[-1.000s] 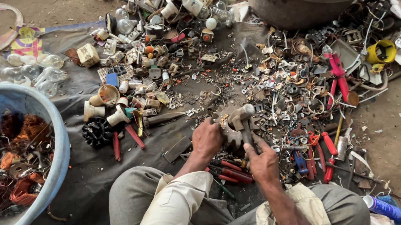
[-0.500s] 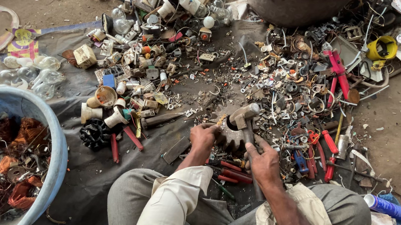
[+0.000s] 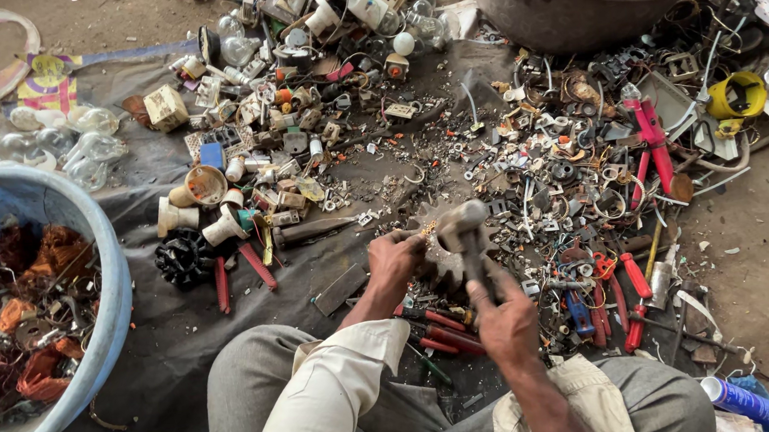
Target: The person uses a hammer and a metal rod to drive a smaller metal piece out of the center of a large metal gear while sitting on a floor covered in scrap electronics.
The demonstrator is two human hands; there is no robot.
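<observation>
While the right hand (image 3: 504, 320) is clenched round the handle of a grey metal hammer (image 3: 466, 236), its head hangs just above a toothed grey steel gear wheel (image 3: 439, 256) lying flat at twelve o'clock from the knees. The hammer's long axis runs from five o'clock up to eleven. The left hand (image 3: 395, 259) is closed narrowly on a small part at the gear's nine o'clock edge, touching it and nearer than the right. Beneath lies a dark grey cloth sheet (image 3: 176, 331) strewn with scrap; a blue plastic tub (image 3: 112, 276) sits at nine o'clock, a grey tub (image 3: 535, 11) at one o'clock.
</observation>
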